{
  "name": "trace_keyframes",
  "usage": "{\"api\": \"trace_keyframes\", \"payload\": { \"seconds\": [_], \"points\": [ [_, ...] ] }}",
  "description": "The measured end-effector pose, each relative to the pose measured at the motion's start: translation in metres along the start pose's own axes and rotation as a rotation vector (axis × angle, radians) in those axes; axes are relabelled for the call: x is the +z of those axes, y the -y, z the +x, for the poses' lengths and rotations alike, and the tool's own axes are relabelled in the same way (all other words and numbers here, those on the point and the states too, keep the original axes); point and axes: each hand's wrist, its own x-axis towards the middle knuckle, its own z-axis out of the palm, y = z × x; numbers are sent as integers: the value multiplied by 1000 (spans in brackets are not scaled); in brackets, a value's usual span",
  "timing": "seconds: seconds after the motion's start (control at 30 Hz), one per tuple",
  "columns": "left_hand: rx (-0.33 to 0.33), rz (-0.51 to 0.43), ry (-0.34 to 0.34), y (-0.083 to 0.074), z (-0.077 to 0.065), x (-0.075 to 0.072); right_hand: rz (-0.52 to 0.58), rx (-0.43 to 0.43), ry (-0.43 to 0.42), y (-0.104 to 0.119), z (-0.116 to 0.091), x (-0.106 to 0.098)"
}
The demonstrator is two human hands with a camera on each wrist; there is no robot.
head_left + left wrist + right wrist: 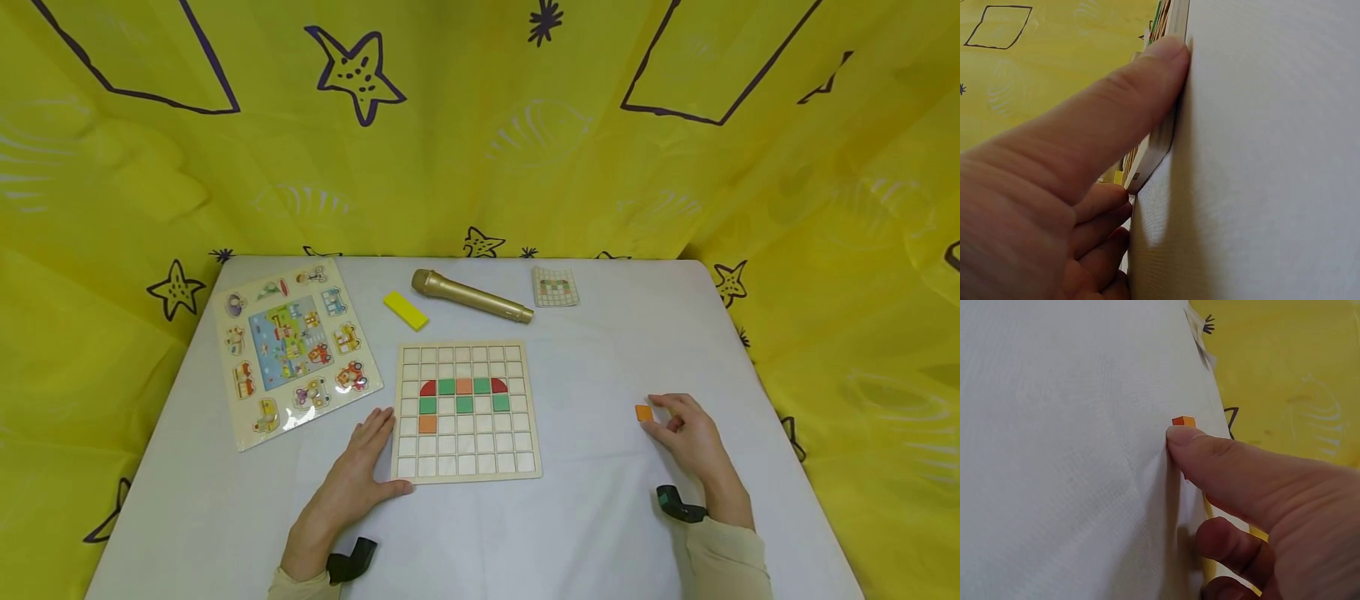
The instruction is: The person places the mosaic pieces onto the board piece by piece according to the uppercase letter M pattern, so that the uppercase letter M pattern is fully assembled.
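A wooden grid board [467,468] lies on the white table with coloured tiles set in it. Along its third row run a red rounded piece [428,388], a green tile [447,387], an orange tile, another green tile and a red rounded piece. Three green tiles sit spaced out below, with an orange tile [427,424] under the leftmost. My left hand [352,477] rests at the board's near left corner, fingers beside the left edge, thumb on the near edge. Off to the right, my right hand [690,433] pinches a small orange square tile [643,413] between thumb and finger.
Behind the board lie a gold microphone [472,297], a yellow block [406,310] and a small pattern card [556,287]. A picture puzzle board [300,417] lies at the left. Yellow curtains [465,167] enclose the table's back and sides.
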Motion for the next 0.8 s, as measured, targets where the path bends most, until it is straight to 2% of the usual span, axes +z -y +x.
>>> {"api": "trace_keyframes", "payload": {
  "seconds": [0.23,0.8],
  "points": [
    [8,0,-2,0,0,0,-7,-31,3,1,3,1],
    [-7,-2,0,-2,0,-1,-27,27,6,6,6,5]
  ]
}}
